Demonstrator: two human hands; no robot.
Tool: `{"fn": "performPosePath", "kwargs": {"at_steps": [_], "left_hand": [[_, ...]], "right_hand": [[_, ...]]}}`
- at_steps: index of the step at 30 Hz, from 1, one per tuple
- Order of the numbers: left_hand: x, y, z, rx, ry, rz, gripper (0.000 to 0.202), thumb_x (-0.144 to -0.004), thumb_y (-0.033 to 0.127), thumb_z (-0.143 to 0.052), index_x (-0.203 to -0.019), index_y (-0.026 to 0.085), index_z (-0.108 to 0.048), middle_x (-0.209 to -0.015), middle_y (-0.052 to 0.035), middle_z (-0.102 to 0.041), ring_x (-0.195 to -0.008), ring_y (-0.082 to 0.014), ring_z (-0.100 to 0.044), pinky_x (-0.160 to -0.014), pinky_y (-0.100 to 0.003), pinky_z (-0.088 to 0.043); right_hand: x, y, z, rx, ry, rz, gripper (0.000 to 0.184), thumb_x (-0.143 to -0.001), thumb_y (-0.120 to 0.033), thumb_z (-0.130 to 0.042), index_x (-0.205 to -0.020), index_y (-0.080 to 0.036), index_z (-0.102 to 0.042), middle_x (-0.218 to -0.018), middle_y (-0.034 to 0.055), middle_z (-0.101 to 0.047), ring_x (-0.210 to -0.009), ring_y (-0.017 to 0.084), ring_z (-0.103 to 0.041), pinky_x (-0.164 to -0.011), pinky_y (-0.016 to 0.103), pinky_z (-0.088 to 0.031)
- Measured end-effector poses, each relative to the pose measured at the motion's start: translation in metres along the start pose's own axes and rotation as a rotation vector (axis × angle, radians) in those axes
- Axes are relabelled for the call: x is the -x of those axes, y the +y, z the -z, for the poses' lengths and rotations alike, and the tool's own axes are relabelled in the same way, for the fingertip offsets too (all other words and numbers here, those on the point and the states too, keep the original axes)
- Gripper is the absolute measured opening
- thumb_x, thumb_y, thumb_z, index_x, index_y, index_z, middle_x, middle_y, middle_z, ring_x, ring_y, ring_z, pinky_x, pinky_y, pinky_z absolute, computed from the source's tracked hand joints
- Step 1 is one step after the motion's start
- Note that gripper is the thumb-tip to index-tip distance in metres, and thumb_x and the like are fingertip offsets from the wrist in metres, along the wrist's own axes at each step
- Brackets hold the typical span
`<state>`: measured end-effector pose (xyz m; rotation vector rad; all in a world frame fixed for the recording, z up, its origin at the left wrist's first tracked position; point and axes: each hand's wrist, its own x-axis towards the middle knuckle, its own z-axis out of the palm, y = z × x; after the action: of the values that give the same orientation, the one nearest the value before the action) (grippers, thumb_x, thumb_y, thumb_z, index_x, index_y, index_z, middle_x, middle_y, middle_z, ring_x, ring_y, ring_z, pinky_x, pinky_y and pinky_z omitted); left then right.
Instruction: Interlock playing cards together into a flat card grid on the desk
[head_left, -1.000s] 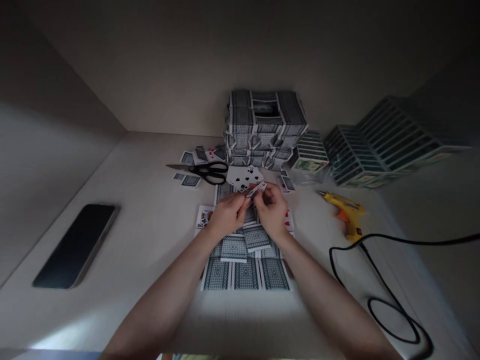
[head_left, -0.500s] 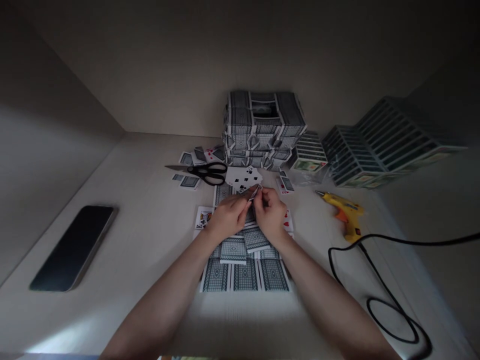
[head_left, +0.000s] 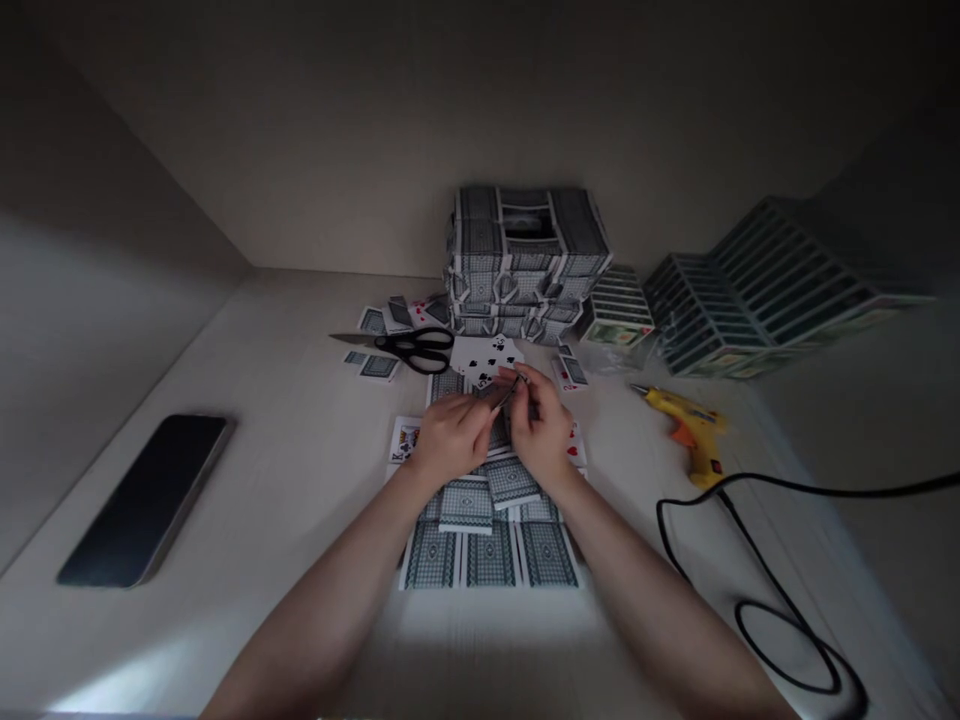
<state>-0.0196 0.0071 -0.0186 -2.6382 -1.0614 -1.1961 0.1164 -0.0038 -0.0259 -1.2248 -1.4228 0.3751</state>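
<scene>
Both hands meet over the middle of the table, pinching one small playing card point(head_left: 508, 392) edge-on between them. My left hand point(head_left: 454, 432) grips its left end with closed fingers. At its other end my right hand point(head_left: 541, 425) holds it with thumb and fingertips. Below them lies a sheet of playing cards point(head_left: 491, 560) laid side by side, patterned backs up, with folded card pieces point(head_left: 466, 500) resting on it. A king card point(head_left: 405, 440) shows left of my left hand. Just beyond the fingers, a fan of spade cards point(head_left: 480, 358) lies face up.
Black-handled scissors point(head_left: 424, 350) lie on cards at the back left. A box built of playing cards point(head_left: 529, 260) stands at the back wall. On the right are stacked card decks point(head_left: 697, 310), a yellow glue gun point(head_left: 697, 435) and its black cable point(head_left: 787, 490). A phone point(head_left: 146, 500) lies left.
The right hand's fingers have shifted along the card's upper end and turned slightly. The left hand keeps its grip almost in place. The view has tilted very slightly.
</scene>
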Motion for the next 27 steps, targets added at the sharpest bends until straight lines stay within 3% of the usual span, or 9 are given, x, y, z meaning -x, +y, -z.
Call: {"fn": "performPosePath", "kwargs": {"at_steps": [5,15,21,27], "left_hand": [[-0.0006,-0.0007,-0.0006,-0.031,-0.009,-0.02,0.016,-0.087,0.015,-0.041,-0.077,0.018,-0.053,-0.057,-0.0008,-0.053,-0.056,-0.0149,-0.052,-0.054,-0.028,-0.037],[0.0008,0.0002,-0.0005,-0.056,-0.048,-0.034,0.017,-0.087,0.016,-0.04,-0.092,0.016,-0.056,-0.06,-0.002,-0.056,-0.058,-0.0164,-0.054,-0.056,-0.03,-0.039],[-0.0004,0.0006,-0.0027,-0.041,-0.035,0.007,0.018,-0.088,0.018,-0.039,-0.076,0.018,-0.053,-0.059,-0.0016,-0.055,-0.057,-0.0156,-0.054,-0.057,-0.029,-0.039],[-0.0022,-0.0026,-0.0063,0.048,0.056,0.19,0.024,-0.088,0.02,-0.042,-0.064,0.02,-0.042,-0.056,-0.0002,-0.051,-0.055,-0.0138,-0.051,-0.053,-0.027,-0.035]], "right_hand": [[0.0003,0.0048,-0.0026,-0.04,0.008,-0.044,0.022,-0.091,-0.025,-0.04,-0.107,-0.023,-0.055,-0.102,0.0079,-0.07,-0.093,0.018,-0.067,-0.083,0.037,-0.054],[0.0035,0.0065,-0.0029,-0.001,0.046,-0.09,0.02,-0.09,-0.028,-0.042,-0.103,-0.021,-0.056,-0.099,0.0081,-0.071,-0.091,0.019,-0.067,-0.081,0.037,-0.053],[0.0035,0.0085,-0.004,0.018,0.113,-0.134,0.022,-0.09,-0.034,-0.043,-0.098,-0.021,-0.059,-0.093,0.0078,-0.071,-0.084,0.019,-0.068,-0.078,0.036,-0.053],[-0.0008,0.0069,-0.0025,-0.054,0.072,-0.172,0.025,-0.087,-0.035,-0.048,-0.1,-0.019,-0.061,-0.085,0.006,-0.07,-0.073,0.017,-0.066,-0.066,0.029,-0.052]]}}
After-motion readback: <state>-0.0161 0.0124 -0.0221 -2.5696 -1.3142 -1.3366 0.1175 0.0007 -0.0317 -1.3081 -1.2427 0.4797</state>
